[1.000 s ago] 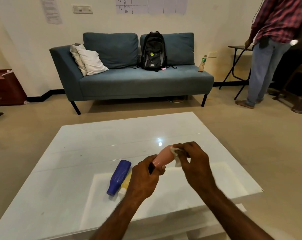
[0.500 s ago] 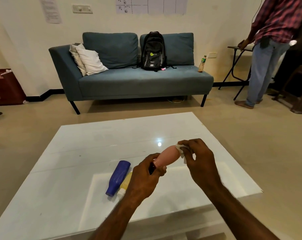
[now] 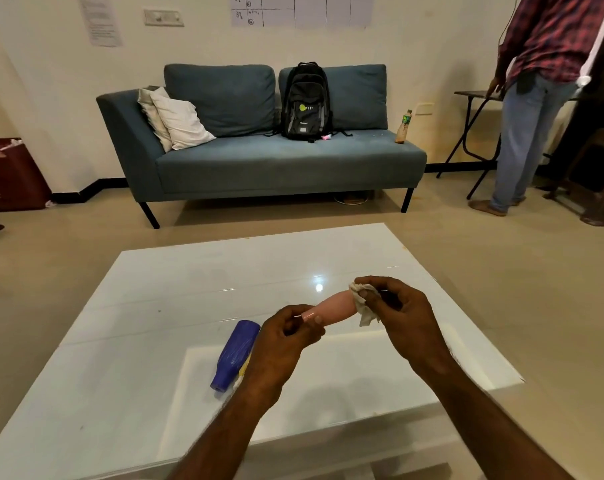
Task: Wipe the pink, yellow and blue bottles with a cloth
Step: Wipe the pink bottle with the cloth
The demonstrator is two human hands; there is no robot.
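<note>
A: Nearest first — left hand [image 3: 286, 336]?
B: Fingers clamped on the neck of the pink bottle [image 3: 335, 305], held level above the white table [image 3: 127, 341].
A: Right hand [image 3: 402, 317]?
B: Pinching a white cloth [image 3: 363, 303] against the bottle's far end, at its 3 o'clock.
A: Others?
B: Blue bottle [image 3: 236, 355] lies on the table at 8 o'clock of the left hand; the yellow bottle [image 3: 244, 370] is mostly hidden beside it. Sofa [image 3: 259, 161] at 12 — well apart.

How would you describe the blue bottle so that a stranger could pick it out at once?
Start at the white table in front of the sofa. The blue bottle lies on its side beside the left hand. Unlike the pink bottle, nobody holds it.
</note>
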